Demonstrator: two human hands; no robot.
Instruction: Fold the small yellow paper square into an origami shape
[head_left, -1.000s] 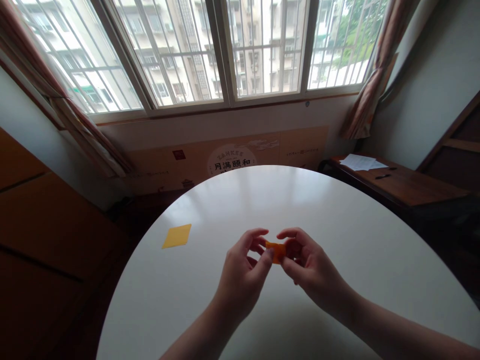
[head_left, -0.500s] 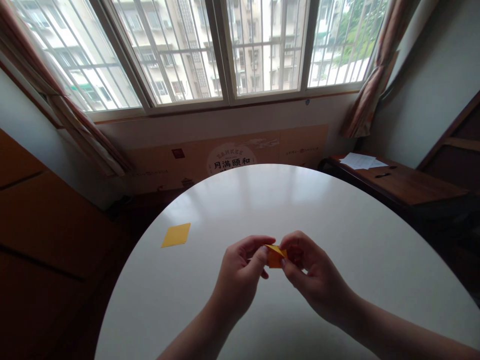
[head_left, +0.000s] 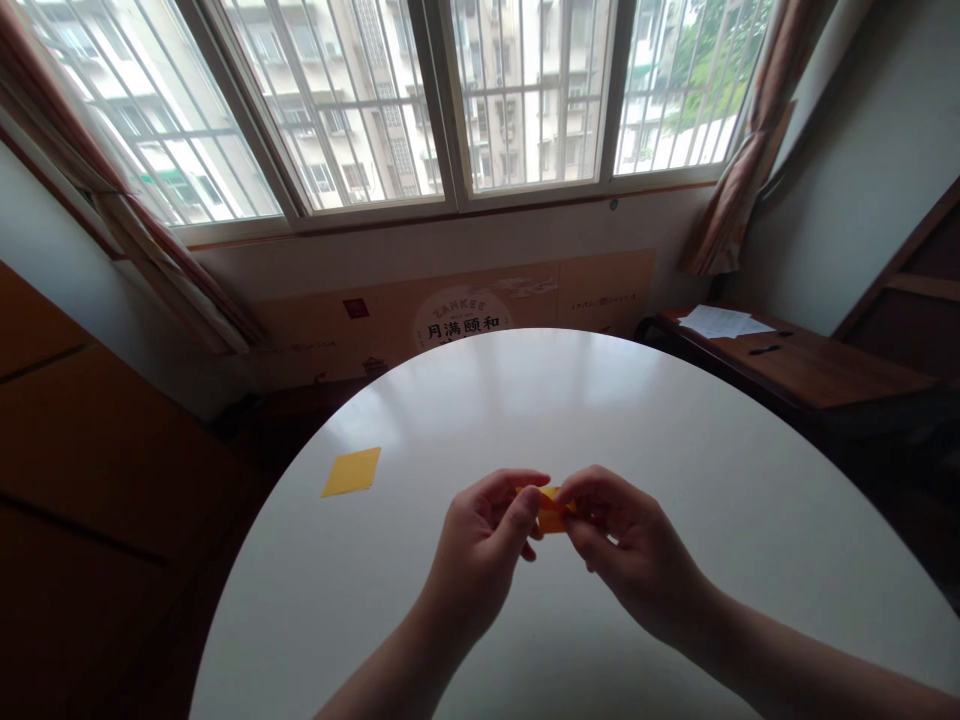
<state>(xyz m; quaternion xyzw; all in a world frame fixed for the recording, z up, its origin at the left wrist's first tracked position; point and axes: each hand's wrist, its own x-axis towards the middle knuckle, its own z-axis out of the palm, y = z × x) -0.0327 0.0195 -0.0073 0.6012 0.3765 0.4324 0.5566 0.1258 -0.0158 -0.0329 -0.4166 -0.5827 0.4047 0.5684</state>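
Note:
A small folded piece of yellow-orange paper [head_left: 553, 522] is held between my two hands above the white table. My left hand [head_left: 487, 545] pinches its left side, the thumb lying over the front. On the other side, my right hand [head_left: 630, 550] grips the paper between thumb and curled fingers. My fingertips cover much of the paper, so its full shape is hidden. A flat yellow square sheet [head_left: 352, 472] lies on the table to the left, apart from both hands.
The round white table [head_left: 525, 400] fills the lower view, its curved edge running around my hands. At the right stands a low wooden table [head_left: 832, 362] with white papers [head_left: 724, 321] on it. Barred windows, curtains [head_left: 739, 200] and a printed panel are behind.
The raised flap on the folded paper is pressed lower, and my fingers cover more of it. My left thumb and right fingers have shifted slightly. The flat sheet stays in place.

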